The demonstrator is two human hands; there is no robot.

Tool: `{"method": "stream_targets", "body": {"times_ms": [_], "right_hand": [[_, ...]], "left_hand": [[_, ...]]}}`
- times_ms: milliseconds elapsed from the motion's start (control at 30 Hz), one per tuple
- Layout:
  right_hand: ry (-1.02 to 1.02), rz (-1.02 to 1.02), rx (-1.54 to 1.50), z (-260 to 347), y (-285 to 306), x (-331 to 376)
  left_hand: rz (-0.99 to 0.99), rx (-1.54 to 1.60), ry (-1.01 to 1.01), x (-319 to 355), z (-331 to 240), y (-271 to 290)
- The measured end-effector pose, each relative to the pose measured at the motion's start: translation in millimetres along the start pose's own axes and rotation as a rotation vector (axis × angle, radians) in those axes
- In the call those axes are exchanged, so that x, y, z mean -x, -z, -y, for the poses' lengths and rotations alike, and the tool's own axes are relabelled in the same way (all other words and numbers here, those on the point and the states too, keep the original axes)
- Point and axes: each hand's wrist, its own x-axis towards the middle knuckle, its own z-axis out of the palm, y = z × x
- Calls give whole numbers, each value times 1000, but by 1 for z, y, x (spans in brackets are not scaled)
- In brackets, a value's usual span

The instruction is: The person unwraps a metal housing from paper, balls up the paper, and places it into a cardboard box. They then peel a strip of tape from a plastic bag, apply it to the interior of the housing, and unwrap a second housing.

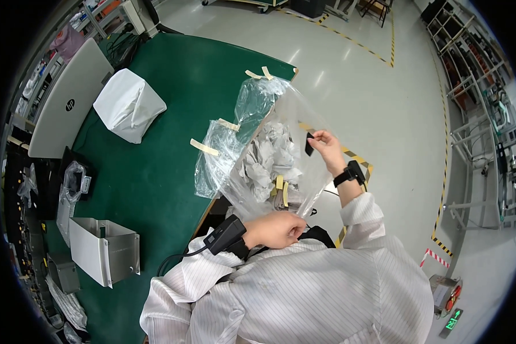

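My right hand (pixel 327 150) pinches a small, flat black piece (pixel 309 144) over the right side of a clear plastic bag (pixel 311 172). The bag hangs open off the edge of the green table, fixed there by strips of tan tape (pixel 204 147). Inside it lie crumpled whitish sheets (pixel 269 152) and some pieces of tan tape. Close to my body, at the bag's near rim, my left hand (pixel 276 229) is closed with its fingers curled in. Whatever it may hold is hidden.
On the green table (pixel 160 178) stand a white wrapped block (pixel 129 106), a silver monitor or laptop back (pixel 69 106) and a bent grey metal housing (pixel 106 252). Shelving (pixel 470 103) lines the right side beyond the floor with yellow-black tape.
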Motion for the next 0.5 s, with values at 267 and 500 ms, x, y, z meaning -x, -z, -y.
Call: {"method": "stream_targets", "body": {"times_ms": [267,500], "right_hand": [[-1,169,-111,145,-26,45],[765,274,324,268,-140,90]], "left_hand": [[-578,-325,-155,6,-11,17],[-1281,429,-358,91,-76,74]]}}
